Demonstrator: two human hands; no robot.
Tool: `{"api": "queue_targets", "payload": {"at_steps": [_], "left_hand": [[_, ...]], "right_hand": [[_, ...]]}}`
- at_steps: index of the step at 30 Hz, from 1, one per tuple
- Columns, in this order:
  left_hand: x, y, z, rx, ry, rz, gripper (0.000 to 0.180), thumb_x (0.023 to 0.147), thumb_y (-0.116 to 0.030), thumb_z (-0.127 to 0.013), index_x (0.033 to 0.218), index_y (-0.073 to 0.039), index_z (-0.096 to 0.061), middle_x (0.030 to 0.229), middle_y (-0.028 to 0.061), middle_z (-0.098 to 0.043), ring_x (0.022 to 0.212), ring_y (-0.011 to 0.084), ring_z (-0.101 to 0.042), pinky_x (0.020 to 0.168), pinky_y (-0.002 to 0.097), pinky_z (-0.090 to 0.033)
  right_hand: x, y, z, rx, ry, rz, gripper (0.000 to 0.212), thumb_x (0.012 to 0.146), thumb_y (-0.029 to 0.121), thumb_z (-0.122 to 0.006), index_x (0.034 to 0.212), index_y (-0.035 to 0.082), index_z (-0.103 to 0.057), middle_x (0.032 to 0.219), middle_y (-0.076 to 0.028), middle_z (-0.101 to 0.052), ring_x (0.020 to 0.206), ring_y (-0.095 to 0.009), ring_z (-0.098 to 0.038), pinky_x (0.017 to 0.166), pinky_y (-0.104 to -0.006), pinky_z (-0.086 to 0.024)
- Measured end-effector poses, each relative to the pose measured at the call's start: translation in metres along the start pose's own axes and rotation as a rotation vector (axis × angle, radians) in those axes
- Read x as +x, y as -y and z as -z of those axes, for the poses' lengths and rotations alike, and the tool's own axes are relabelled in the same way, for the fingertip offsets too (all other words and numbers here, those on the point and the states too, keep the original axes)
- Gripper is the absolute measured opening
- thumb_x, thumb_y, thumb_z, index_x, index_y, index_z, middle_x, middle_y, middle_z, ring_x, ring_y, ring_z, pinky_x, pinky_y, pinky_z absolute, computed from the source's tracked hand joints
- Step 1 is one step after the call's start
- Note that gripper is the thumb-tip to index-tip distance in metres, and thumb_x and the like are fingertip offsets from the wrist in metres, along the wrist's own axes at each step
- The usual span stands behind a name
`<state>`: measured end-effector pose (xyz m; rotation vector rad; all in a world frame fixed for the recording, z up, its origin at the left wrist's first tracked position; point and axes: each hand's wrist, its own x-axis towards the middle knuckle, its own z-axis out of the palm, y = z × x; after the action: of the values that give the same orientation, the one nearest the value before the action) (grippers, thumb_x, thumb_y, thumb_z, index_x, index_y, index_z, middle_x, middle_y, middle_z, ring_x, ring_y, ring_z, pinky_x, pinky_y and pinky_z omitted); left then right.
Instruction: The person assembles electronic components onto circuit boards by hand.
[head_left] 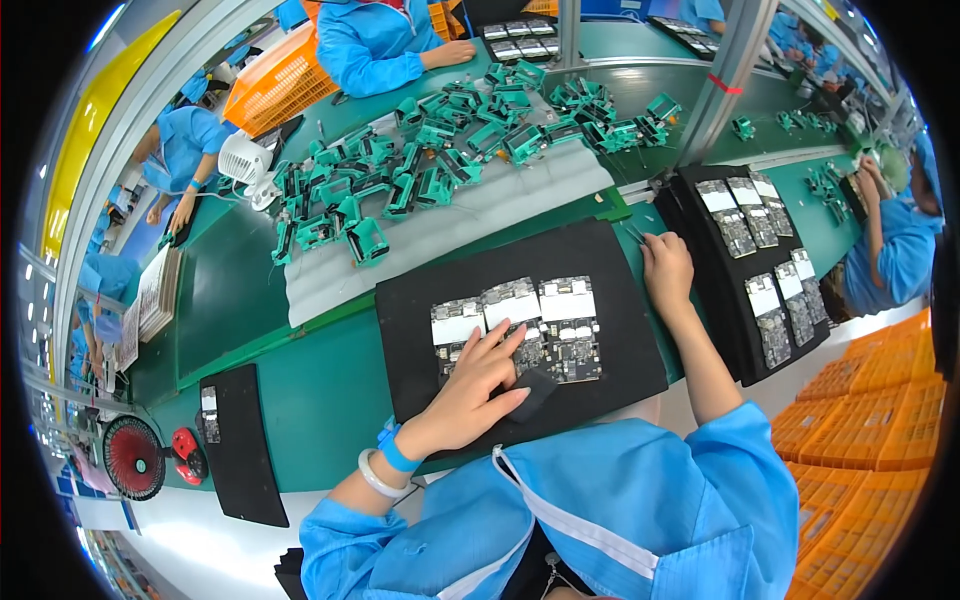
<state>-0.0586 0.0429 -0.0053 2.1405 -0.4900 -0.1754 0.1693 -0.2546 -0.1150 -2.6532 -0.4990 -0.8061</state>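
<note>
Three rectangular circuit boards, dark with white upper sections (573, 350), are laid side by side on a black rectangular foam mat (632, 345) on the green desk (330, 375). The left and middle boards are partly covered by the left hand (485, 375), which is spread and relaxed, its thumb placed beside a small dark grey piece (532, 397). The right hand (667, 270) is held with curled fingers beyond the mat's right edge, at a slim metallic tool (634, 232); whether the tool is gripped cannot be told. Farther right, six similar boards are carried by a second black mat (718, 300). Green plastic frames (368, 242) are heaped on a pale foam sheet (325, 290).
</note>
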Motion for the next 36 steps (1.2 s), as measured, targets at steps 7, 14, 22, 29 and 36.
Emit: {"api": "queue_targets", "payload": {"at_steps": [7,14,22,29,36], "left_hand": [[0.005,-0.01,0.001,-0.019,-0.011,-0.016,0.024,0.093,-0.019,-0.06,0.082,-0.005,-0.044,0.155,0.0279,-0.029,0.148,0.0423,-0.016,0.119,0.0542,-0.009],[0.033,-0.02,-0.025,0.05,0.135,-0.156,0.023,0.095,-0.02,-0.059,0.084,-0.003,-0.047,0.151,0.036,-0.027,0.147,0.0486,-0.011,0.119,0.0576,-0.01],[0.039,-0.034,-0.028,0.063,0.071,-0.102,0.023,0.093,-0.02,-0.061,0.083,-0.003,-0.048,0.15,0.0357,-0.029,0.146,0.0459,-0.019,0.116,0.0526,-0.017],[0.051,-0.009,-0.009,0.034,0.153,-0.134,0.025,0.094,-0.018,-0.059,0.08,-0.004,-0.044,0.151,0.0314,-0.033,0.148,0.0408,-0.018,0.12,0.054,-0.006],[0.056,0.0,-0.008,0.009,0.141,-0.169,0.026,0.096,-0.019,-0.057,0.08,-0.003,-0.044,0.15,0.0312,-0.034,0.148,0.0397,-0.019,0.121,0.0543,-0.007]], "right_hand": [[0.017,0.02,0.045,0.507,-0.018,-0.162,0.009,0.091,0.006,-0.064,0.098,0.001,-0.064,0.08,-0.011,-0.062,0.065,-0.016,-0.061,0.059,-0.0307,-0.049],[-0.005,0.097,0.123,0.625,0.344,0.139,0.027,0.089,0.004,-0.063,0.116,0.002,-0.064,0.071,-0.014,-0.063,0.06,-0.025,-0.063,0.057,-0.0352,-0.049],[-0.02,0.122,0.13,0.346,0.438,0.174,0.032,0.087,0.006,-0.061,0.118,0.004,-0.066,0.073,-0.015,-0.061,0.063,-0.034,-0.063,0.057,-0.0437,-0.051],[-0.026,0.133,0.126,0.283,0.442,0.096,0.034,0.087,0.006,-0.059,0.12,0.003,-0.064,0.075,-0.015,-0.062,0.064,-0.034,-0.063,0.057,-0.0446,-0.05],[-0.031,0.133,0.123,0.313,0.44,0.171,0.036,0.085,0.008,-0.062,0.12,0.001,-0.063,0.076,-0.016,-0.064,0.061,-0.033,-0.065,0.055,-0.0427,-0.053]]}}
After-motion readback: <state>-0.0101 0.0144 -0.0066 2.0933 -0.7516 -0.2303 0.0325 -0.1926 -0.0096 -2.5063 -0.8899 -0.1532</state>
